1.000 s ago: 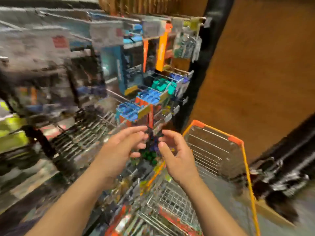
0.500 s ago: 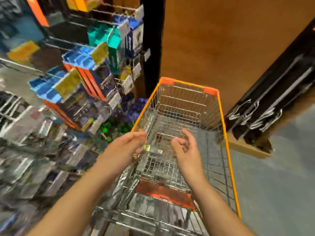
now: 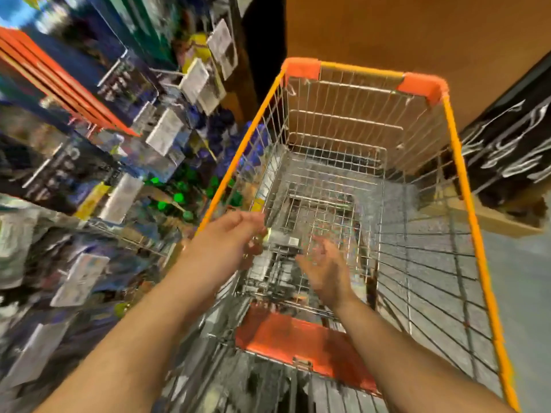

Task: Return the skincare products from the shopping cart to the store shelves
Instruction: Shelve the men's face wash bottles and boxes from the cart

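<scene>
Wire-mesh shopping cart (image 3: 456, 138), orange plastic rim, left hand (image 3: 229, 236), right hand (image 3: 325, 266) above

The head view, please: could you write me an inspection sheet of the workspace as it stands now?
Surface: grey floor under and to the right of the cart.
Job's things: wire cart with orange rim; no product can be made out in its basket, the picture is blurred. Shelves on the left hold packed goods and price tags.
Clutter: nothing seen.
Grippers: left hand over the cart's left rim, right hand over the basket; both with fingers relaxed, holding nothing that shows.
Cables: nothing seen.
Surroundings: brown wall beyond the cart; black rack on the right.
</scene>
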`<state>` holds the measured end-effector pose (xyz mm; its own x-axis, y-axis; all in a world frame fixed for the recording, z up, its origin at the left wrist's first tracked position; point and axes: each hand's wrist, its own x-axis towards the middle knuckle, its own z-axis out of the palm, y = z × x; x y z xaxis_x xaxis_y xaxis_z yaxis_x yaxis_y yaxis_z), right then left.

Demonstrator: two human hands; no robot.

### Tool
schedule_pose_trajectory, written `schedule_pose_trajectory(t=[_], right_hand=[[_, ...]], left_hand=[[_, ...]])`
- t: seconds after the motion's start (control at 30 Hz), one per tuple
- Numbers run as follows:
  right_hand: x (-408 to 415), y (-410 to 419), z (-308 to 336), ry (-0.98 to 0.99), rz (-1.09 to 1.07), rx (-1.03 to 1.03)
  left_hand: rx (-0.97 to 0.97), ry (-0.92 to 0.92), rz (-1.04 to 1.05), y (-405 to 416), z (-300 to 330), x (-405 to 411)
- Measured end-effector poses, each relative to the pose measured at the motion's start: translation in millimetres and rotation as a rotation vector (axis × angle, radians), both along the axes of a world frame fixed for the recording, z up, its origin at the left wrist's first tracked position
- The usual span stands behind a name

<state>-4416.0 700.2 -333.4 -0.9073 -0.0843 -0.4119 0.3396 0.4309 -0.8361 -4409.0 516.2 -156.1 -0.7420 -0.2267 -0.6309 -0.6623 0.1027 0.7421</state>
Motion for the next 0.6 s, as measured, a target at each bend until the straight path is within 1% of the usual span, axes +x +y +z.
schedule_pose_trajectory(t=[0.1, 0.2, 0.27, 0.33, 0.37, 0.47, 0.6], right_hand=[[-4.5, -4.4, -36.2, 0.014, 0.095, 0.172], [-15.9, -8.1, -66.2, -0.036, 0.124, 0.212], [-27.9, -11.8, -88.5, -0.031, 0.133, 0.261], [-42.7, -18.2, -110.9, -0.011, 0.19, 0.412], [-49.5, -21.0, -119.4, -0.031, 0.219, 0.465], [-59.9, -28.2, -143.8, -0.097, 0.272, 0.524], [-61.7, -31.8, -154.8, -0.061, 0.303, 0.564]], left_hand=[[-0.017, -0.047, -0.016, -2.5, -26.2, -4.9], [-0.024, -0.092, -0.042, -4.8, -48.2, -10.4], [-0.019, -0.11, -0.041, -6.2, -62.1, -14.5], [-0.024, -0.105, -0.031, -6.9, -73.1, -18.9], [-0.031, -0.102, -0.033, -7.0, -77.9, -20.7], [-0.042, -0.094, -0.034, -6.2, -87.6, -24.2], [-0.057, -0.083, -0.066, -5.3, -93.7, -25.0]])
